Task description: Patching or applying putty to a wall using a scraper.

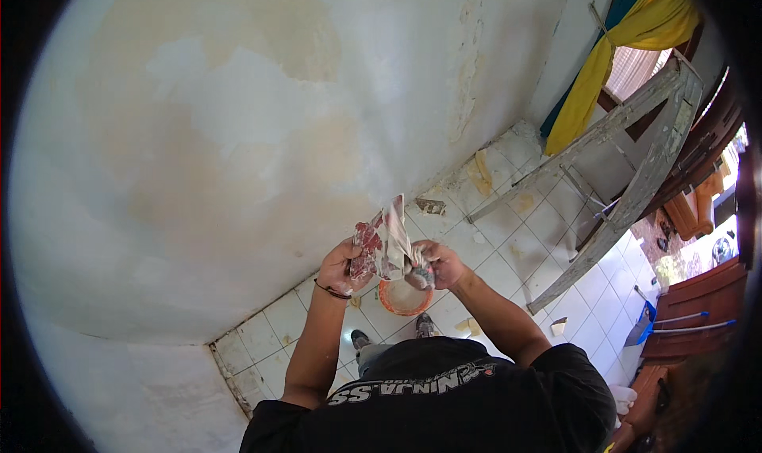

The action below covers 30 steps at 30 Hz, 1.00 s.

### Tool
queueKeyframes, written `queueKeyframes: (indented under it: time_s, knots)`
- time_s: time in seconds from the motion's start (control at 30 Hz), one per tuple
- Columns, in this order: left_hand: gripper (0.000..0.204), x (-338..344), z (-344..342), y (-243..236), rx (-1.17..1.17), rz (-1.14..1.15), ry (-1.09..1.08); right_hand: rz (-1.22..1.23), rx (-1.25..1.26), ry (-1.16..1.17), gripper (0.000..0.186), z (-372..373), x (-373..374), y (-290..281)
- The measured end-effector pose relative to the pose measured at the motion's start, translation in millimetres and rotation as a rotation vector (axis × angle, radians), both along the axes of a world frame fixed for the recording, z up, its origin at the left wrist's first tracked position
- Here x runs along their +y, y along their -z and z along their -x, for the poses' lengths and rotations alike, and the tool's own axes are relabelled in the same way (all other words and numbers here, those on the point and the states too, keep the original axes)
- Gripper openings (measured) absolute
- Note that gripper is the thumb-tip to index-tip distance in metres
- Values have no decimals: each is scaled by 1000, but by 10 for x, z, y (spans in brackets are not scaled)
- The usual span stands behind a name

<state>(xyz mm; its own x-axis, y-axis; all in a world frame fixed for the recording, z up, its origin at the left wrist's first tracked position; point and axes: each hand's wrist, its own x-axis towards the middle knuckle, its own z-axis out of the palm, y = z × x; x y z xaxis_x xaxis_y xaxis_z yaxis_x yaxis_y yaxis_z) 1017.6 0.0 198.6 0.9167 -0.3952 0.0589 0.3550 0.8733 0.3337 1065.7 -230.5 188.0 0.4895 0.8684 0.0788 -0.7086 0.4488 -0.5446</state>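
Before my body, above the floor, both hands are raised and close together. My left hand (343, 269) is closed on a red, plaster-smeared flat piece (367, 250) whose exact kind I cannot make out. In my right hand (444, 264) is the dark grip of a putty knife (394, 239), its broad pale blade coated with plaster and pointing up. The blade meets or overlaps the red piece. Beneath the hands, an orange bucket (386, 300) holds whitish plaster, partly hidden by the hands and tool.
A patched wall (238, 135) rises ahead and to the left. On the right, a worn wooden stepladder (635, 187) stands on the white floor tiles (524, 250). Plaster scraps (431, 206) litter the floor. Beyond are a yellow curtain (587, 96) and a blue dustpan (644, 323).
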Motion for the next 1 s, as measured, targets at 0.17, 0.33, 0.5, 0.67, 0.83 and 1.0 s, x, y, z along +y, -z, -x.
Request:
queueKeyframes:
  time_s: [0.17, 0.33, 0.5, 0.67, 0.83, 1.0]
  knots:
    - [47, 87, 43, -98, 2, 146, -61, 218, 21, -124, 43, 98, -198, 456]
    - [34, 100, 213, -359, 3, -420, -358, 588, 8, 350, 37, 338, -510, 331]
    - [24, 65, 316, -190, -70, -809, -587, 996, -506, 472, 36, 407, -817, -85]
    - [20, -93, 179, -97, -104, -1003, -671, 1149, -848, 646, 40, 426, -738, -437]
    - [16, -8, 81, 118, -49, -965, -644, 1126, -1182, 781, 43, 264, -557, -533]
    - [18, -18, 143, 432, 154, -826, -629, 1255, -1130, 698, 40, 0, -699, 575]
